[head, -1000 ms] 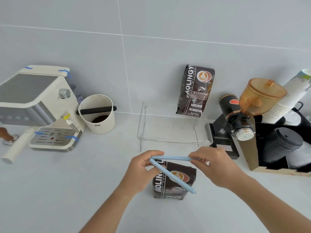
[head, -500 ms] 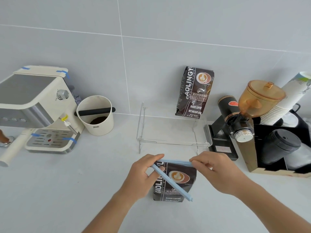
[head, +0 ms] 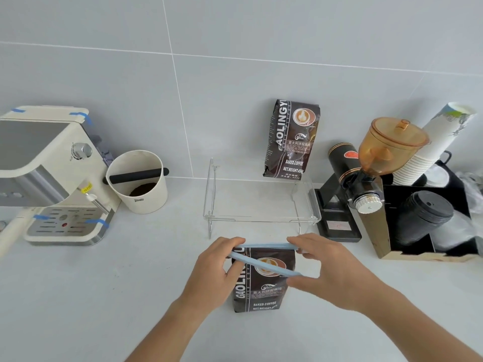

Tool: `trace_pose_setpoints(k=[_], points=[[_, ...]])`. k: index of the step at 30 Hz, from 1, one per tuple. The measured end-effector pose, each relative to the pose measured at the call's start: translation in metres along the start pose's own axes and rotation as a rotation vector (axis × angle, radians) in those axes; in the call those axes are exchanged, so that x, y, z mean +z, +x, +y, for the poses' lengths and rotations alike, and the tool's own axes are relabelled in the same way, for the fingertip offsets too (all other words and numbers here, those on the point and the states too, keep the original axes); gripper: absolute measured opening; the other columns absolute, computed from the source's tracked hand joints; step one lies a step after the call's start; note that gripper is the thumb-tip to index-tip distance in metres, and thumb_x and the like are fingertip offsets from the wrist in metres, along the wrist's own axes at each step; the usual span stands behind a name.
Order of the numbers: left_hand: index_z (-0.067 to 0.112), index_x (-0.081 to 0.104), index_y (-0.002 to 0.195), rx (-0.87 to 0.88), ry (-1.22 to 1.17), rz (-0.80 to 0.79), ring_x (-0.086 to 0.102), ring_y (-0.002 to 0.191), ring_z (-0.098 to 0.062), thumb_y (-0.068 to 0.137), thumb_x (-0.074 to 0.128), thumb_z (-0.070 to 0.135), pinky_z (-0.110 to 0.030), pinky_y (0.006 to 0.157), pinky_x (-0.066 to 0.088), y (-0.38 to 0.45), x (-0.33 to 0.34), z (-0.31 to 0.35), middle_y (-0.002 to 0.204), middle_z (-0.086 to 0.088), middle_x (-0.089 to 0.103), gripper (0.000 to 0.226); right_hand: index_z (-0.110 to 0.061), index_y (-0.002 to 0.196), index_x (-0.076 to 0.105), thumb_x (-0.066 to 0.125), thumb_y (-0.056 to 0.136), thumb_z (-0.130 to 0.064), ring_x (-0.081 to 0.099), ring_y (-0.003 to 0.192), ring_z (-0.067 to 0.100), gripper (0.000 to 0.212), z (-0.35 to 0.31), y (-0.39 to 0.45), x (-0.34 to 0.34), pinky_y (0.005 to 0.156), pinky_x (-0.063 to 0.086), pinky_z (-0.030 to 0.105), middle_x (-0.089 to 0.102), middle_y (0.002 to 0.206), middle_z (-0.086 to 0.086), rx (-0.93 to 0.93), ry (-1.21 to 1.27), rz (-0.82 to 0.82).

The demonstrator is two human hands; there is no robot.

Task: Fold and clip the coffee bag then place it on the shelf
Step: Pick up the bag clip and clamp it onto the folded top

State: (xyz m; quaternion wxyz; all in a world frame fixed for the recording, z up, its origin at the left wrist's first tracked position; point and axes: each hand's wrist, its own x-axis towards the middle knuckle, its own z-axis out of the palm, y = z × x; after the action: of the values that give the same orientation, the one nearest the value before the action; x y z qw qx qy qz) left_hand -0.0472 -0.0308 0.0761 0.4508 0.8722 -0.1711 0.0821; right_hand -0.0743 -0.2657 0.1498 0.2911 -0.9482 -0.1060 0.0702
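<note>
A dark brown coffee bag (head: 261,291) stands upright on the white counter in front of me. A long light-blue clip (head: 264,265) straddles its folded top, one arm along the top edge and the other slanting down across the bag's front. My left hand (head: 214,273) pinches the clip's hinged left end. My right hand (head: 329,270) holds the clip's right end, thumb on the top arm and fingers by the lower arm. Behind the bag stands a clear acrylic shelf (head: 261,218).
A second coffee bag (head: 291,139) leans on the wall on the shelf's back right. A cream espresso machine (head: 52,176) and knock box (head: 138,181) stand at left. A black grinder (head: 366,173), paper cups (head: 439,145) and a box of lids (head: 423,218) crowd the right.
The clip's free arm has swung upward toward the top arm, narrowing the gap. My right hand has moved down over the clip's right end. The bag has stayed put.
</note>
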Motion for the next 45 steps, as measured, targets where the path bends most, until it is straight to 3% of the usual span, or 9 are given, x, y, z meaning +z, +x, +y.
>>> trace_pose_setpoints(k=[3, 5, 9, 13, 17, 22, 26, 39, 45], points=[[0.019, 0.064, 0.117, -0.001, 0.021, -0.082, 0.051, 0.095, 0.016, 0.08, 0.071, 0.025, 0.001, 0.083, 0.036, 0.0, -0.008, 0.002, 0.096, 0.032, 0.052, 0.038, -0.026, 0.128, 0.06, 0.079, 0.073, -0.035, 0.063, 0.094, 0.007, 0.059, 0.004, 0.001, -0.001, 0.091, 0.053, 0.025, 0.064, 0.11, -0.013, 0.004, 0.016, 0.023], [0.024, 0.062, 0.121, -0.018, 0.049, -0.161, 0.052, 0.094, 0.012, 0.079, 0.074, 0.036, -0.001, 0.079, 0.037, 0.001, -0.015, 0.004, 0.098, 0.029, 0.055, 0.045, -0.029, 0.125, 0.062, 0.077, 0.075, -0.038, 0.065, 0.09, 0.006, 0.053, 0.005, 0.002, -0.003, 0.088, 0.055, 0.029, 0.066, 0.106, -0.013, 0.005, 0.006, 0.019], [0.035, 0.052, 0.132, -0.04, 0.162, -0.346, 0.056, 0.094, -0.002, 0.082, 0.062, 0.055, -0.018, 0.078, 0.046, 0.009, -0.029, 0.016, 0.114, 0.02, 0.06, 0.055, -0.027, 0.122, 0.065, 0.075, 0.079, -0.035, 0.062, 0.084, 0.006, 0.045, 0.005, 0.003, -0.004, 0.083, 0.054, 0.026, 0.066, 0.098, -0.014, -0.032, -0.043, 0.025], [0.03, 0.051, 0.133, 0.112, 0.31, -0.411, 0.056, 0.105, -0.013, 0.093, 0.051, 0.045, -0.029, 0.088, 0.047, 0.024, -0.027, 0.037, 0.118, 0.011, 0.063, 0.043, -0.024, 0.116, 0.069, 0.074, 0.081, -0.031, 0.062, 0.082, 0.011, 0.036, 0.003, 0.003, -0.004, 0.081, 0.054, 0.031, 0.073, 0.099, -0.006, -0.057, -0.052, 0.044], [0.024, 0.053, 0.13, 0.163, 0.372, -0.48, 0.058, 0.106, -0.019, 0.096, 0.046, 0.033, -0.036, 0.087, 0.048, 0.033, -0.019, 0.049, 0.117, 0.004, 0.064, 0.035, -0.017, 0.097, 0.074, 0.074, 0.081, -0.022, 0.062, 0.074, 0.018, 0.016, 0.003, 0.002, -0.002, 0.072, 0.055, 0.041, 0.074, 0.084, 0.003, -0.111, -0.044, 0.087], [0.024, 0.054, 0.126, 0.195, 0.396, -0.491, 0.057, 0.103, -0.02, 0.098, 0.044, 0.03, -0.032, 0.083, 0.045, 0.034, -0.016, 0.05, 0.114, 0.003, 0.064, 0.03, -0.014, 0.096, 0.07, 0.067, 0.086, -0.027, 0.062, 0.074, 0.021, 0.017, 0.007, -0.001, 0.002, 0.07, 0.053, 0.04, 0.073, 0.083, 0.004, -0.109, -0.077, 0.091], [0.025, 0.057, 0.121, 0.193, 0.384, -0.495, 0.059, 0.098, -0.021, 0.098, 0.045, 0.03, -0.033, 0.08, 0.046, 0.033, -0.016, 0.048, 0.108, 0.003, 0.066, 0.026, -0.021, 0.088, 0.069, 0.056, 0.087, -0.032, 0.054, 0.062, 0.023, 0.017, 0.011, -0.003, 0.007, 0.059, 0.05, 0.041, 0.066, 0.068, 0.0, -0.133, -0.067, 0.104], [0.026, 0.061, 0.118, 0.193, 0.336, -0.473, 0.062, 0.095, -0.018, 0.094, 0.051, 0.031, -0.037, 0.08, 0.051, 0.032, -0.018, 0.039, 0.104, 0.005, 0.071, 0.026, -0.021, 0.086, 0.07, 0.064, 0.085, -0.025, 0.061, 0.063, 0.025, 0.007, 0.013, -0.003, 0.018, 0.059, 0.053, 0.043, 0.07, 0.068, 0.002, -0.11, -0.024, 0.153], [0.028, 0.065, 0.12, 0.018, 0.198, -0.382, 0.063, 0.095, -0.008, 0.087, 0.064, 0.04, -0.021, 0.082, 0.05, 0.029, -0.024, 0.028, 0.108, 0.014, 0.07, 0.036, -0.022, 0.089, 0.078, 0.074, 0.08, -0.009, 0.068, 0.074, 0.008, 0.016, 0.016, -0.005, 0.021, 0.068, 0.054, 0.016, 0.076, 0.076, -0.01, 0.068, 0.296, 0.167]])
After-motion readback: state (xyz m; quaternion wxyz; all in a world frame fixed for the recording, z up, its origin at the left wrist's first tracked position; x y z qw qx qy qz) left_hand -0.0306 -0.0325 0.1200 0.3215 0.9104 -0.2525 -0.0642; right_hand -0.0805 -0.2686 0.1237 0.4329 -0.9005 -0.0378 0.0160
